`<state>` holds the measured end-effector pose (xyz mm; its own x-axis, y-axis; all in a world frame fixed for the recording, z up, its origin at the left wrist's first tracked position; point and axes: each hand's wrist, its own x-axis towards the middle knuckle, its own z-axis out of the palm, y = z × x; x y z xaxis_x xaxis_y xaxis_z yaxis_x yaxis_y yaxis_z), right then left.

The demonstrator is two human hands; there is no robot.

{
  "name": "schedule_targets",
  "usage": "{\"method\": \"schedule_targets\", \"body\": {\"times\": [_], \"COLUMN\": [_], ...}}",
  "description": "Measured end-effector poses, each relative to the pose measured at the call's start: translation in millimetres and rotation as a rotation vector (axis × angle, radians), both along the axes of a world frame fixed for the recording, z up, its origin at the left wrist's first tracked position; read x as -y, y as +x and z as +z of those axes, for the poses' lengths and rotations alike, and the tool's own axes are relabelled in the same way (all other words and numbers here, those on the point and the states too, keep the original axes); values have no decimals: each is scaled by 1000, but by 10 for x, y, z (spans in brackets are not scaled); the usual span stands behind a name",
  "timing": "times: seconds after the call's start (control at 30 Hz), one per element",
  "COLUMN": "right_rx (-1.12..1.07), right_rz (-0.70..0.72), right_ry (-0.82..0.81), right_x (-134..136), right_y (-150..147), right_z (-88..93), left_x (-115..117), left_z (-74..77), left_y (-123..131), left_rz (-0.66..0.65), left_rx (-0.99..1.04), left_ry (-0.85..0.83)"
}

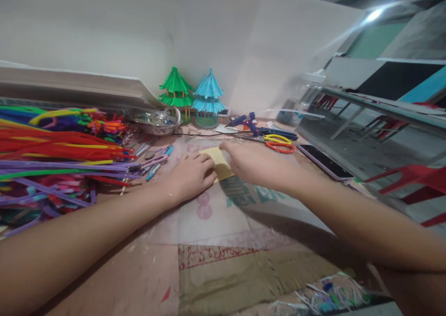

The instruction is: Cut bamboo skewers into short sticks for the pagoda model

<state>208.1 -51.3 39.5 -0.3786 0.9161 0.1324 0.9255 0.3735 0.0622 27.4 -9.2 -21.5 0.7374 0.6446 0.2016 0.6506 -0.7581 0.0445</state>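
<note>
A small piece of yellow paper [220, 161] lies on the printed plastic sheet, between my two hands. My left hand [195, 175] rests palm down at its left side, fingers laid over the paper's edge. At the right side my right hand [245, 161] is closed, with one fingertip at the paper's upper edge. Its other fingers are mostly hidden, so what they hold cannot be made out. Beyond the right hand lie scissors [279, 139] with yellow and orange handles, and a blue glue gun [245, 122].
Bundles of coloured pipe cleaners [59, 144] cover the left side. Green [176, 88] and blue [209, 93] model pavilions stand at the back by a clear bowl [153, 123]. A phone [325, 161] lies on the right edge. Scraps [331, 295] lie in front.
</note>
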Motion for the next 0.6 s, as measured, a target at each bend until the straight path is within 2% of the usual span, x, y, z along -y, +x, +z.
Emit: {"method": "schedule_targets", "body": {"times": [0.07, 0.17, 0.27, 0.43, 0.5, 0.6], "right_rx": [-26, -180, -316, -379, -383, -343], "right_rz": [-36, -93, -80, -24, 1, -26], "right_ry": [15, 124, 180, 218, 217, 200], "right_x": [25, -82, -285, -515, -558, -602], "right_y": [88, 171, 173, 96, 93, 142], "right_z": [74, 120, 14, -284, -327, -291], "left_x": [8, 11, 1, -20, -22, -18], "left_z": [7, 6, -9, -28, -26, -19], "left_y": [3, -5, -18, -22, -16, -9], "left_rz": [4, 7, -7, -6, -1, 0], "left_rx": [8, 19, 19, 12, 13, 16], "left_ry": [-7, -7, 1, 14, 11, 2]}}
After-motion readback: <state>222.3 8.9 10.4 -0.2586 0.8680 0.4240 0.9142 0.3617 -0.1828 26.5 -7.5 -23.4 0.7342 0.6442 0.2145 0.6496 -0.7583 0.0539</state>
